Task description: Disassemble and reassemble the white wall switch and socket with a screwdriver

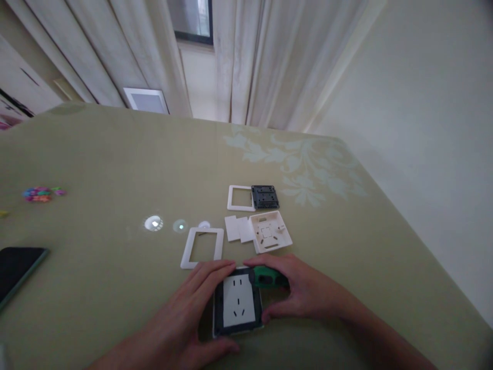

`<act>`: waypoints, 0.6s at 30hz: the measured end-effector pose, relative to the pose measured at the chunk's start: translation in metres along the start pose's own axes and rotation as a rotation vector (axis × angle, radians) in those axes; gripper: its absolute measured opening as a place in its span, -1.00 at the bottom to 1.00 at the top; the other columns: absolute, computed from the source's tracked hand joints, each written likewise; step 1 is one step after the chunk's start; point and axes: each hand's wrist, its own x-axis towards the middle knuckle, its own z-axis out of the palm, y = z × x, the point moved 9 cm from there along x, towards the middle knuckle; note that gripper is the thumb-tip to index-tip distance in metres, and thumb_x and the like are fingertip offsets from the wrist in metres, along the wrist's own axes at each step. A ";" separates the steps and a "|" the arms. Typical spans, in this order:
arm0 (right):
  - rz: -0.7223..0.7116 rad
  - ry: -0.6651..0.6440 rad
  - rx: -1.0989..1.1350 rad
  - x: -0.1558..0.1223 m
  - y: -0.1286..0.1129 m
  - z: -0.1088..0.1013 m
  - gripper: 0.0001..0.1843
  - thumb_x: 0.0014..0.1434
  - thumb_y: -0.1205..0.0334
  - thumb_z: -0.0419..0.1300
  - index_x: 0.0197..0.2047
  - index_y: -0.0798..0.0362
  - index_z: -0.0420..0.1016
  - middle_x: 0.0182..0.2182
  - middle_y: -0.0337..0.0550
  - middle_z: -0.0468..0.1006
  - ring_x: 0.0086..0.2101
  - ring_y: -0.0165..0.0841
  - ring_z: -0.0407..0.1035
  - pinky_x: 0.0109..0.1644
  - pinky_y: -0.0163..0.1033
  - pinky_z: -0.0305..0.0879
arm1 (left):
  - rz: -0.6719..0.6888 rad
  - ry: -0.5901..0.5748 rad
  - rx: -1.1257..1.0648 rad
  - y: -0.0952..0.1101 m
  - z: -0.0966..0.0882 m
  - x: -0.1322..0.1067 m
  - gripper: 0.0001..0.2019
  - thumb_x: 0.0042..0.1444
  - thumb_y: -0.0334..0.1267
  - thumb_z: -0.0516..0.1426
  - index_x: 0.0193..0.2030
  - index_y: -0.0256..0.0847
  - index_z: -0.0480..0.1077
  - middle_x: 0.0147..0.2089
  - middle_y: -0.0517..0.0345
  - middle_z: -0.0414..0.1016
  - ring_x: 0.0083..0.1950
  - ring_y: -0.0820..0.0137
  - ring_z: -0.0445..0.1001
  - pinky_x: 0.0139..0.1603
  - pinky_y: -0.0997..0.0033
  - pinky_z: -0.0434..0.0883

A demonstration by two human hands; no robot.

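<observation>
A wall socket (238, 303) with a white face and black frame lies on the table near me. My left hand (185, 318) wraps round its left side, thumb below and fingers along the top edge. My right hand (304, 293) grips its right side and also closes over a green part (269, 278) at the socket's top right corner. Just beyond lie a white frame (203, 246), two small white plates (238, 228), a white back box (270, 232), another white frame (241, 198) and a black square module (265, 197).
The table wears an olive-green cloth (115, 164) with a pale leaf print at the far right. A dark phone (17, 267) lies at the left edge. Small colourful items (40, 194) sit far left. Curtains and a wall stand behind the table.
</observation>
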 end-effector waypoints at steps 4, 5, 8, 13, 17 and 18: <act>0.050 0.033 0.027 -0.001 0.001 -0.003 -0.17 0.04 0.00 0.63 0.34 -0.13 0.53 0.19 -0.10 0.67 0.15 -0.09 0.57 0.27 -0.03 0.46 | -0.019 0.184 0.143 -0.018 -0.040 0.005 -0.25 0.35 -0.02 0.30 0.58 0.16 0.08 0.50 -0.03 0.37 0.48 -0.05 0.38 0.42 -0.27 0.47; 0.062 0.041 0.037 -0.002 0.002 -0.004 -0.21 0.06 -0.04 0.62 0.32 -0.13 0.55 0.17 -0.10 0.68 0.13 -0.09 0.58 0.25 -0.04 0.47 | -0.034 0.232 0.196 -0.026 -0.052 0.007 -0.34 0.40 -0.04 0.26 0.55 0.15 0.14 0.48 -0.01 0.40 0.47 -0.03 0.39 0.42 -0.24 0.46; 0.084 0.068 0.045 -0.002 0.002 -0.007 -0.27 0.09 -0.13 0.59 0.28 -0.13 0.58 0.15 -0.08 0.69 0.11 -0.08 0.58 0.23 -0.02 0.49 | -0.029 0.244 0.356 -0.047 -0.069 0.012 -0.40 0.38 0.00 0.27 0.50 0.07 0.29 0.43 0.01 0.49 0.41 -0.05 0.45 0.41 -0.19 0.45; 0.082 0.073 0.056 -0.002 0.003 -0.006 -0.29 0.11 -0.15 0.57 0.27 -0.13 0.58 0.14 -0.08 0.69 0.08 -0.08 0.59 0.18 -0.02 0.52 | -0.041 0.229 0.378 -0.068 -0.071 0.023 -0.44 0.40 0.03 0.25 0.46 0.02 0.33 0.40 0.01 0.51 0.38 0.01 0.47 0.38 -0.15 0.47; 0.068 0.065 0.058 -0.001 0.003 -0.003 -0.29 0.12 -0.16 0.56 0.26 -0.11 0.58 0.13 -0.08 0.69 0.09 -0.09 0.58 0.19 -0.02 0.50 | -0.048 0.246 0.379 -0.068 -0.073 0.031 -0.46 0.41 0.05 0.24 0.43 -0.05 0.36 0.41 -0.04 0.49 0.39 0.00 0.45 0.38 -0.18 0.46; 0.056 0.060 0.069 -0.001 0.002 -0.003 -0.29 0.13 -0.16 0.56 0.26 -0.11 0.57 0.13 -0.09 0.69 0.10 -0.09 0.58 0.20 -0.03 0.50 | -0.041 0.252 0.386 -0.066 -0.075 0.033 -0.50 0.43 0.06 0.22 0.41 -0.05 0.39 0.41 -0.04 0.50 0.38 0.00 0.46 0.37 -0.17 0.46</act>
